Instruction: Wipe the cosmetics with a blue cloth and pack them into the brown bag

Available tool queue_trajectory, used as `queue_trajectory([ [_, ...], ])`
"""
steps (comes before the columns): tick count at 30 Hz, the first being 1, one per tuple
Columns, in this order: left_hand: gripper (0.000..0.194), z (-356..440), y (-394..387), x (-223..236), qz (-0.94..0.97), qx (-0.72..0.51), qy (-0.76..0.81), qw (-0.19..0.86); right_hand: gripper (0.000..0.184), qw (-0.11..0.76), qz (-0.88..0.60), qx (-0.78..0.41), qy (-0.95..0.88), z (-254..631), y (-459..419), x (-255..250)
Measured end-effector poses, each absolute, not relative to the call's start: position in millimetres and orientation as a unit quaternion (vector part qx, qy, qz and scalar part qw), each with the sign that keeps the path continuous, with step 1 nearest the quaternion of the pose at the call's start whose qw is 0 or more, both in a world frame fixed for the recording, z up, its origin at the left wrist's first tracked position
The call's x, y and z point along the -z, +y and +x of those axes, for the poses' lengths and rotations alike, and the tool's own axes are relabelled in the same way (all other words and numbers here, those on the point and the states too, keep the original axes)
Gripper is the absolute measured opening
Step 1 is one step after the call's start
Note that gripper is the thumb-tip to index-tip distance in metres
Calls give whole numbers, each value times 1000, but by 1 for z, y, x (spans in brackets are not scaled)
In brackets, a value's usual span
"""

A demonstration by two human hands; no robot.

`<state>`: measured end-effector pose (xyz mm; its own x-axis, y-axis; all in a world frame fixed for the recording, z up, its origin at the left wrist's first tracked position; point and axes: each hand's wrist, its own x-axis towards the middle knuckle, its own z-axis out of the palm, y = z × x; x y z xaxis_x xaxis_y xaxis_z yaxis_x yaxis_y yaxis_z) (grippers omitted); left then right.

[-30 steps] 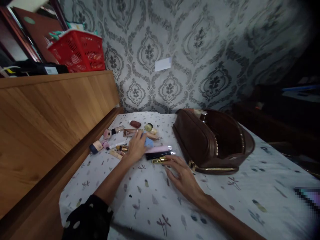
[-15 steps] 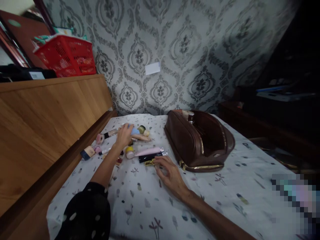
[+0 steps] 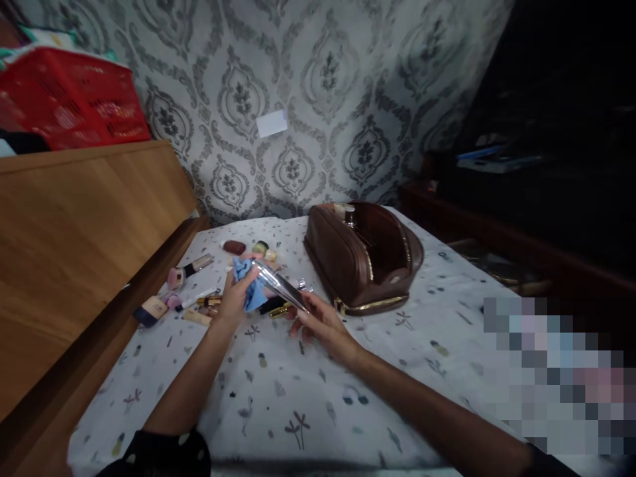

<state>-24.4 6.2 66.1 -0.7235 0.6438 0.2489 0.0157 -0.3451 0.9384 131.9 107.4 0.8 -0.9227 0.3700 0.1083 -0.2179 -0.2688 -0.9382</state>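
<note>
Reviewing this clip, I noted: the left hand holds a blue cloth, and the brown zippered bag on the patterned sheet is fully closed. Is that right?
Not quite: the brown zippered bag on the patterned sheet is open, its dark interior showing in the head view. The left hand does hold a blue cloth.

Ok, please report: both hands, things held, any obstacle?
Left hand holds blue cloth against shiny tube. Right hand grips its other end. Loose makeup lies close by.

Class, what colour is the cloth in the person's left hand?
Light blue; the cloth shows best in the head view, the only one here.
</note>
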Motion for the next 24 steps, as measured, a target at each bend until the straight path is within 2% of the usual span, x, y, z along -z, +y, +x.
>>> queue_trajectory([
  [3, 39, -29, 3, -49, 278, -756, 554, 213, 58, 194, -89, -816, -537, 131, 109, -2],
  [7, 37, -38, -1, -36, 308, -706, 617, 158, 64, 208, -119, -808, -538, 128, 113, 2],
  [12, 53, -58, -1, -37, 200, -755, 611, 131, 76, 207, -108, -811, -537, 128, 114, 7],
  [16, 54, -79, -4, -40, 140, -784, 603, 49, 72, 187, -94, -808, -551, 130, 113, 6],
  [19, 49, -89, -8, -34, 146, -771, 618, 45, 67, 164, -94, -806, -561, 130, 112, 4],
  [21, 41, -91, -11, -28, 195, -727, 657, 45, 63, 151, -89, -801, -572, 130, 112, 4],
  [24, 26, -91, -14, -22, 363, -568, 739, -3, 57, 135, -81, -791, -592, 131, 112, 3],
])
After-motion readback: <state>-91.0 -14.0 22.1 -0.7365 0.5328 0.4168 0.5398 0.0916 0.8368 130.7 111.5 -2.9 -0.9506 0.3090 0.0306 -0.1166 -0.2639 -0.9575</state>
